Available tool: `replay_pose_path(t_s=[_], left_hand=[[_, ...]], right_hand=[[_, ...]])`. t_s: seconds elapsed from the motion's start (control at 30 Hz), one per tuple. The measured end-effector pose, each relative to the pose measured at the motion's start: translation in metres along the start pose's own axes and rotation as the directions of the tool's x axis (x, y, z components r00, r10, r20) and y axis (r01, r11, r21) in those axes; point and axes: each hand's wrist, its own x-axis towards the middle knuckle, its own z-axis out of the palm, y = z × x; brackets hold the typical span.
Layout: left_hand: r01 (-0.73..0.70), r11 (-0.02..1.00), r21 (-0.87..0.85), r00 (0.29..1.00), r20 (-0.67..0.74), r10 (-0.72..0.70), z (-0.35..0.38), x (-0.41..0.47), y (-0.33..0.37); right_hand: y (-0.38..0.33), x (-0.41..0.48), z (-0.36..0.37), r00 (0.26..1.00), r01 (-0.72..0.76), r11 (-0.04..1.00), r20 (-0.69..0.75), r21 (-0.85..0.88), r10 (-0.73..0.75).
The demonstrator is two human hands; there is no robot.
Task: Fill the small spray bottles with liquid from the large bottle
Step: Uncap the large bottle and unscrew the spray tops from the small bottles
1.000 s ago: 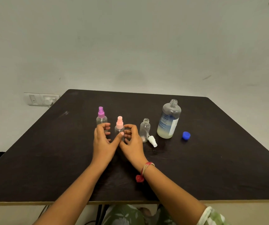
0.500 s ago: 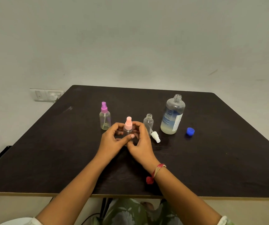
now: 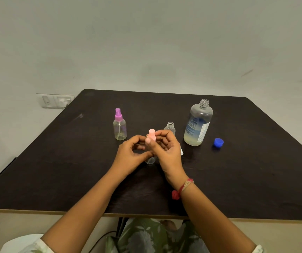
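Observation:
A small clear spray bottle with a pink top [image 3: 151,134] is held between both hands near the table's middle. My left hand [image 3: 129,155] grips its body, and my right hand [image 3: 167,151] has its fingers closed around the pink top. Behind my right hand stands an uncapped small bottle [image 3: 170,127]; its white spray top [image 3: 181,151] lies mostly hidden beside my right hand. A purple-topped small bottle [image 3: 119,127] stands to the left. The large bottle [image 3: 198,123] stands open on the right, with pale liquid at its bottom. Its blue cap [image 3: 218,142] lies further right.
Everything sits on a dark table [image 3: 55,170] against a pale wall. A wall socket [image 3: 57,101] is at the table's far left corner. A red thread band [image 3: 178,190] is on my right wrist.
Both hands closed on the pink-topped bottle and drew it nearer to me, away from the row. My right fingers have moved up onto its pink top.

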Motion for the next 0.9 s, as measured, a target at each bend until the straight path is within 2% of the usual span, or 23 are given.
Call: replay_pose_path(t_s=[0.33, 0.57, 0.7, 0.9], left_hand=[[0.003, 1.000, -0.012, 1.000, -0.016, -0.003, 0.001, 0.000, -0.001], [0.002, 1.000, -0.013, 1.000, -0.010, -0.003, 0.000, 0.000, 0.000], [0.008, 1.000, -0.019, 1.000, -0.014, -0.008, 0.000, 0.000, 0.002], [0.005, 1.000, -0.015, 1.000, -0.008, -0.005, 0.000, 0.001, 0.000]], right_hand=[[0.001, 0.000, -0.001, 1.000, 0.021, 0.998, -0.017, -0.064, -0.022], [-0.002, 0.000, -0.006, 0.994, 0.046, 0.991, 0.099, -0.124, -0.034], [0.004, -0.001, -0.004, 0.992, 0.121, 0.960, 0.076, -0.253, -0.105], [0.010, 0.002, -0.007, 0.995, 0.096, 0.972, 0.041, -0.215, -0.089]])
